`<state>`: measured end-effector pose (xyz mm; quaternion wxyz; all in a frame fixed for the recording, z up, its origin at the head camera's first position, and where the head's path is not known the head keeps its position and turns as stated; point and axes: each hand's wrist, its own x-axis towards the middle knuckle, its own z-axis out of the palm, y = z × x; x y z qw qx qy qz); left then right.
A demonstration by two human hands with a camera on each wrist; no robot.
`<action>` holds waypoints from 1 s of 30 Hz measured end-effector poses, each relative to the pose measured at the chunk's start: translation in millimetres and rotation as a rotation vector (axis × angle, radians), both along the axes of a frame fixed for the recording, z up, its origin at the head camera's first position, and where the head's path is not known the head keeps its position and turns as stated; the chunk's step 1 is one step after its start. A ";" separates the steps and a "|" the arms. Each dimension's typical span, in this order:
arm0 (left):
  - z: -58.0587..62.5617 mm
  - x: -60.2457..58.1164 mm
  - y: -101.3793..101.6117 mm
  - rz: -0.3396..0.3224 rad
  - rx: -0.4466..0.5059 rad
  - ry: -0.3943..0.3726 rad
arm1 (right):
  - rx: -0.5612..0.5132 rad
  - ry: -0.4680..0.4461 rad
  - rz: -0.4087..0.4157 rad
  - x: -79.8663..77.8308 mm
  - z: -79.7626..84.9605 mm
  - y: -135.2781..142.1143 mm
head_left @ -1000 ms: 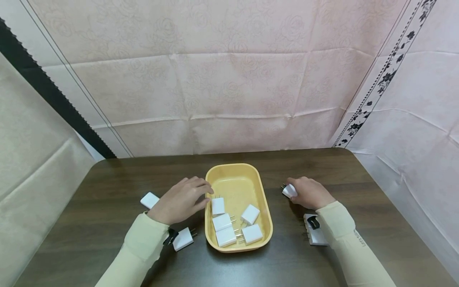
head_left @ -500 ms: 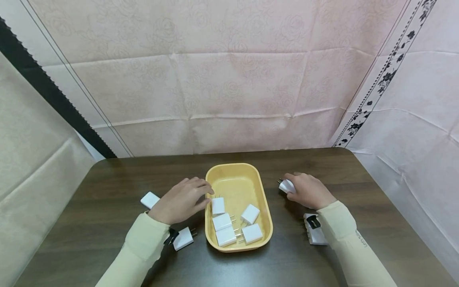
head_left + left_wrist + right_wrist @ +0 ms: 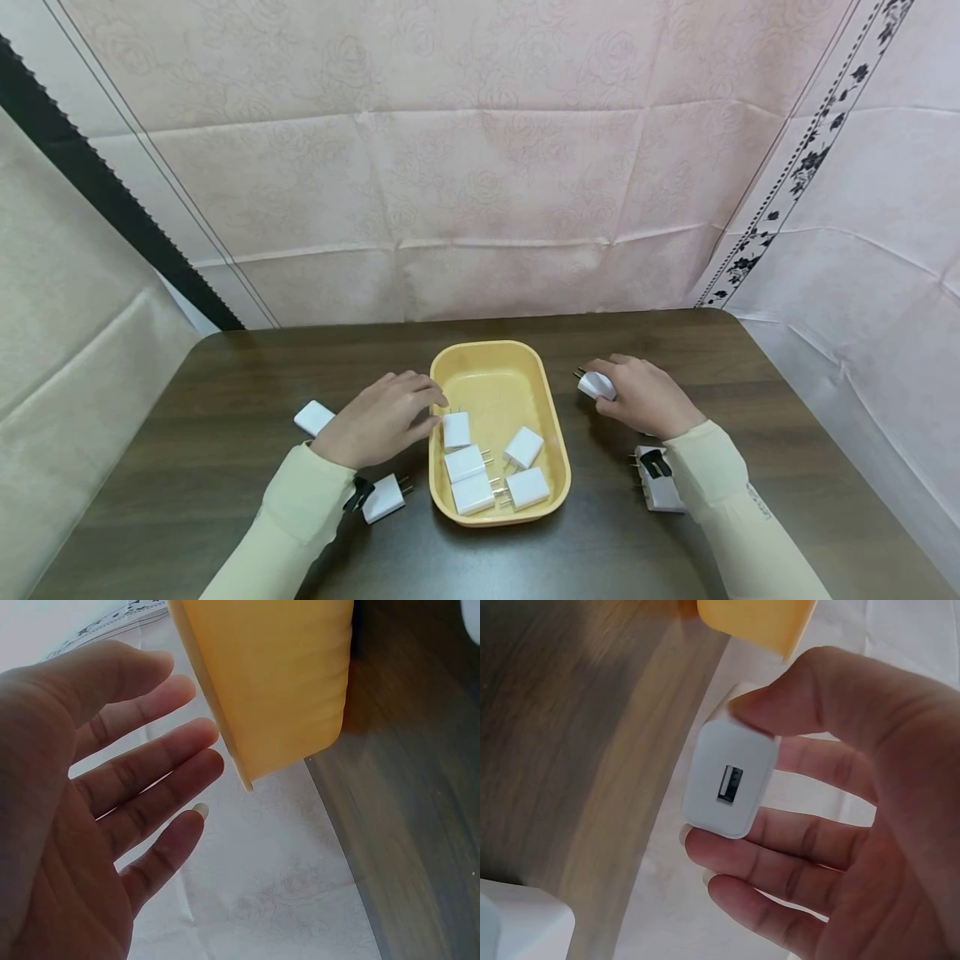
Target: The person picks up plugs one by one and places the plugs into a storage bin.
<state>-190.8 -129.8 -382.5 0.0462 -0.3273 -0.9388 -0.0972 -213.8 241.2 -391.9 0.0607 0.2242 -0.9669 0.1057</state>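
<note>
My right hand point(image 3: 648, 398) pinches a white USB charger plug point(image 3: 596, 386) over the right side of the table, its prongs pointing left. In the right wrist view the thumb lies on one side of the charger plug point(image 3: 727, 780) and fingers on the other, with the USB port facing the camera. At the left rim of a yellow tray point(image 3: 491, 387) is my left hand point(image 3: 381, 421), fingers loosely spread and holding nothing. The left wrist view shows its fingertips right beside the tray wall point(image 3: 277, 682). Several white charger plugs point(image 3: 472, 493) lie in the tray's near half.
Left of the tray, one charger plug point(image 3: 313, 418) lies partly behind my left hand and another charger plug point(image 3: 384, 498) near that wrist. More white plugs point(image 3: 662, 487) sit under my right wrist. Patterned cloth point(image 3: 480, 208) hangs behind the brown table point(image 3: 255, 467).
My right hand has shifted a little left and away from me with the charger plug, which tilts more to the left. My left hand stays in place at the tray.
</note>
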 end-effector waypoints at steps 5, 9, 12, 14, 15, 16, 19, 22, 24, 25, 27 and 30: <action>0.3 -0.1 -0.2 -0.013 0.001 0.003 | -0.007 0.036 0.015 2.4 2.4 -2.5; 0.5 -0.3 -0.2 -0.019 0.003 0.001 | -0.008 0.053 0.011 4.1 4.7 -4.3; 0.6 -0.4 0.0 -0.017 0.003 -0.003 | -0.005 0.055 0.004 5.0 6.5 -5.2; 0.4 -0.6 0.0 -0.016 0.001 -0.004 | -0.003 0.059 0.004 5.4 7.5 -5.5; 0.3 -0.6 0.0 -0.016 0.000 -0.004 | -0.003 0.061 0.004 5.7 8.0 -5.7; 0.2 -0.5 -0.1 -0.015 -0.002 -0.004 | -0.002 0.064 0.005 6.0 8.3 -6.0; -0.1 -0.5 -0.1 -0.013 -0.005 -0.003 | -0.004 0.072 0.010 7.3 9.6 -6.8; -0.1 -0.4 -0.1 -0.008 -0.005 -0.003 | -0.005 0.083 0.017 9.0 11.1 -8.1; 0.1 -0.3 -0.2 -0.006 -0.003 -0.002 | -0.004 0.093 0.021 10.1 11.8 -8.9; 0.3 -0.3 -0.3 -0.005 -0.002 -0.002 | -0.004 0.099 0.023 10.7 12.4 -9.5; 0.4 -0.4 -0.4 -0.003 0.000 0.000 | -0.001 0.112 0.023 11.6 12.9 -10.5; 0.6 -0.6 -0.8 -0.001 0.007 0.001 | -0.002 0.129 0.029 12.8 14.0 -11.6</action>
